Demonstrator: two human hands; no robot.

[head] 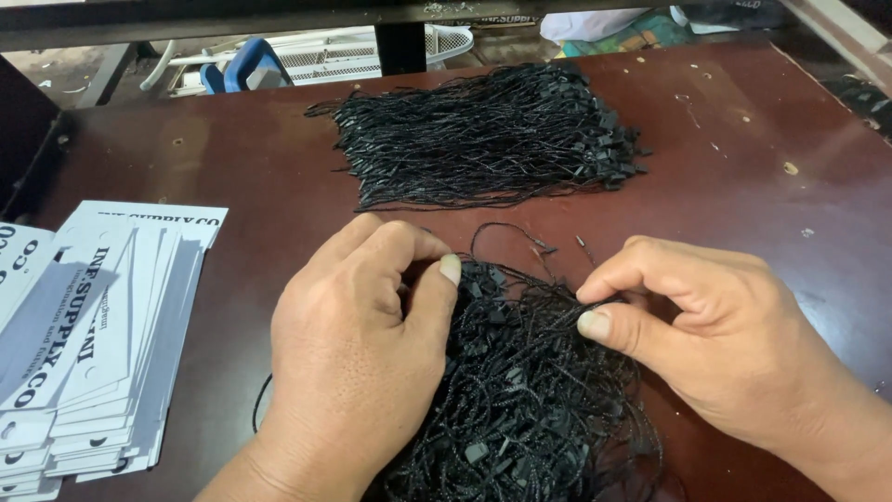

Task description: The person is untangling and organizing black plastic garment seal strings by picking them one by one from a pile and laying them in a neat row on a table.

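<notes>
A tangled heap of black tag strings (pixel 530 390) with small plastic clasps lies on the dark red-brown table (pixel 743 158) right in front of me. My left hand (pixel 358 344) rests on the heap's left side, thumb and fingers pinched on strands near the top. At the heap's right edge, my right hand (pixel 715 335) pinches a string between thumb and forefinger. One loose string (pixel 520 232) loops up between the hands. A second, neater bundle of black strings (pixel 492 135) lies farther back, apart from both hands.
A fanned stack of white paper hang tags (pixel 102 344) with dark print lies at the left edge. Beyond the table's far edge are a blue object (pixel 251 65) and white wire mesh (pixel 344 51). The table surface has small chips and holes.
</notes>
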